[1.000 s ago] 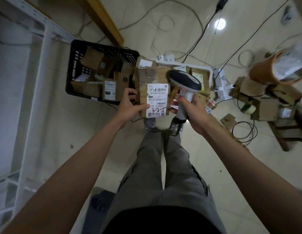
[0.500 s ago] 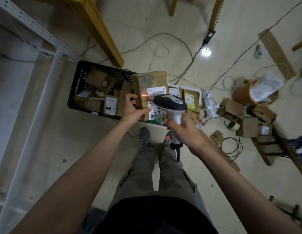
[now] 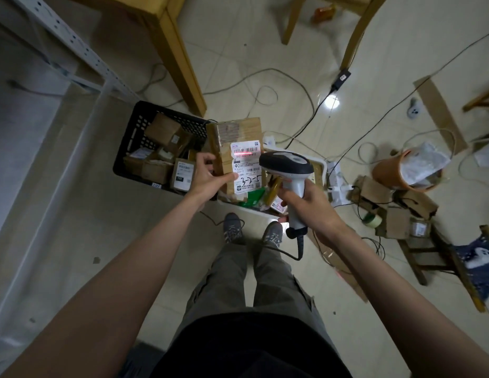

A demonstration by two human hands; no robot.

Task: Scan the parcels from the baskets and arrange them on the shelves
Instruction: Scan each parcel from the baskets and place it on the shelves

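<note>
A cardboard parcel (image 3: 239, 156) is held upright in front of the person, above the near edge of the two baskets. It is gripped along its left edge by the left hand (image 3: 209, 177), with the thumb laid across its face. A handheld scanner (image 3: 288, 170) is gripped round its handle by the right hand (image 3: 306, 203), its head close to the parcel's white label (image 3: 246, 167). A red scan line is seen across the top barcode of that label.

The step in hand is judged to be the scan of this parcel. Once the read is taken, the parcel is to be carried to the white shelf frame (image 3: 74, 53) at the left; the handwritten mark on the label may give its place, though this cannot be confirmed.

Count: two baskets are noted, a black basket (image 3: 134, 148) and a white basket (image 3: 321, 166) just beside it, the latter largely hidden by the parcel and scanner. One parcel is in hand. At least six parcels are made out in the black basket; an exact figure cannot be given. One scanner is present.
</note>
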